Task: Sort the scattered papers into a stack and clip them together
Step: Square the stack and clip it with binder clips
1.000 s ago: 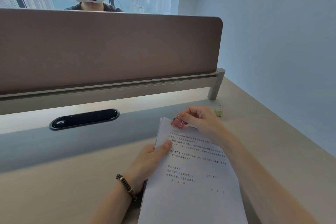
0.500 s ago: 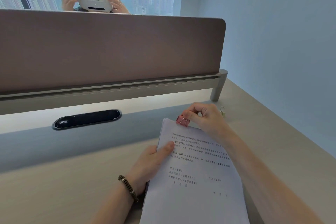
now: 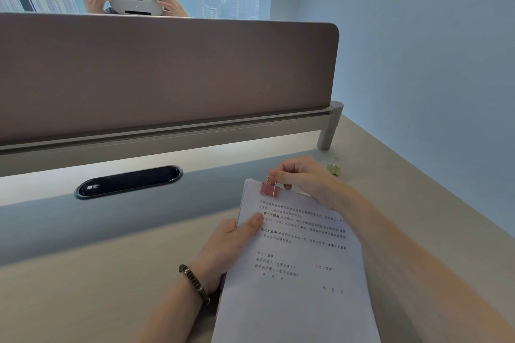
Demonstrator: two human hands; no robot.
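Observation:
A stack of white printed papers [image 3: 301,281] is held up off the desk in front of me. My left hand [image 3: 231,248] grips its left edge, thumb on the top sheet. A pink binder clip [image 3: 269,189] sits on the stack's top edge, near the left corner. My right hand [image 3: 303,178] is at the top edge with fingers curled, pinching the clip's wire handle.
A pale green binder clip [image 3: 333,167] lies on the desk to the right of my right hand. A dark cable slot [image 3: 128,181] is set in the desk at left. A brown divider panel [image 3: 167,78] stands behind; another person with a headset sits beyond it.
The pink clip has shifted a little along the top edge and now sits onto the papers. The person behind the divider has raised both hands to the headset.

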